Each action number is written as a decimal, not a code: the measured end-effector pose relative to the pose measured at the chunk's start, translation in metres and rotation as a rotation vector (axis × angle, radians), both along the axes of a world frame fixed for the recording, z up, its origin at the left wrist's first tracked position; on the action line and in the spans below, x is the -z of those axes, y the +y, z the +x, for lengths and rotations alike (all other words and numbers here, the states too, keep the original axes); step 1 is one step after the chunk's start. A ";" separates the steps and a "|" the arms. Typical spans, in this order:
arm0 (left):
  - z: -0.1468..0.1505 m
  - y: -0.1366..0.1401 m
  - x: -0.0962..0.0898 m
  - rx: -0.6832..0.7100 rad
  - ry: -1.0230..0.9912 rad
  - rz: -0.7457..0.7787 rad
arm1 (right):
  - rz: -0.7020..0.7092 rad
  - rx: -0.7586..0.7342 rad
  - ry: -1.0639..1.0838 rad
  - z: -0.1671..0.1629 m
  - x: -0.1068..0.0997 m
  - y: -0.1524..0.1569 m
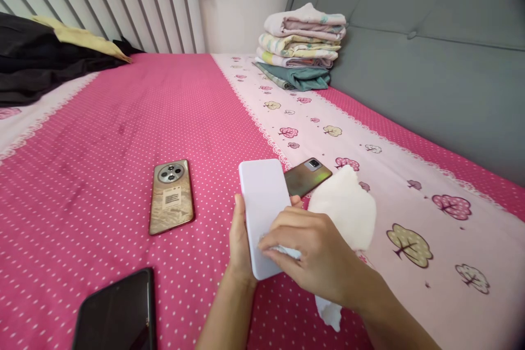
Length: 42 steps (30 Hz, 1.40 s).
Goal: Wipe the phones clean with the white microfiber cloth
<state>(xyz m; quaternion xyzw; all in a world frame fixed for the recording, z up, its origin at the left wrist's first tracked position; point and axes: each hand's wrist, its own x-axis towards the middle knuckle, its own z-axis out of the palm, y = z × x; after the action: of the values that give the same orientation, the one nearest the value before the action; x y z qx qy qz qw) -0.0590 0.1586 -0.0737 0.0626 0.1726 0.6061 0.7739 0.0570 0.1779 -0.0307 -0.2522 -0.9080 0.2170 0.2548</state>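
My left hand (241,246) is wrapped round a pale lavender phone-sized slab (262,191) with rounded corners, thumb along its left edge and fingertips showing at the right. No camera or marking shows on its face, so I cannot tell if it is a phone. My right hand (309,240) pinches a crumpled white tissue (290,251) against the slab's lower part. A torn end of white tissue hangs below my right wrist. Behind that hand lies a white cloth or wipe (348,205), partly hidden. A brownish-green phone (305,178) lies back-up just behind the slab, partly covered.
A gold phone (171,213) with a round camera ring lies back-up at left. Nearer, a black phone (118,311) lies screen-up. The pink bedspread (164,109) runs to folded linen (301,44) by a grey headboard (430,65). Dark clothing (36,60) and a radiator (164,5) are at far left.
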 end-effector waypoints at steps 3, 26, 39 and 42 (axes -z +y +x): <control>-0.002 0.000 0.001 -0.018 0.010 -0.017 | -0.047 -0.090 -0.072 0.003 -0.004 -0.003; 0.019 -0.007 -0.003 0.011 0.087 -0.007 | 0.030 0.179 0.334 -0.002 -0.006 0.006; 0.020 -0.008 0.009 0.152 0.491 0.121 | 0.231 0.569 0.477 0.006 -0.009 0.014; 0.020 -0.008 0.007 0.160 0.545 0.161 | 0.229 0.605 0.498 0.008 -0.010 0.015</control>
<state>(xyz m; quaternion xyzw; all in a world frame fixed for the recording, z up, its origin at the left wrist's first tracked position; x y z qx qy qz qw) -0.0389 0.1502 -0.0807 0.2976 0.3197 0.5159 0.7369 0.0652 0.1925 -0.0209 -0.4178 -0.7214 0.0843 0.5458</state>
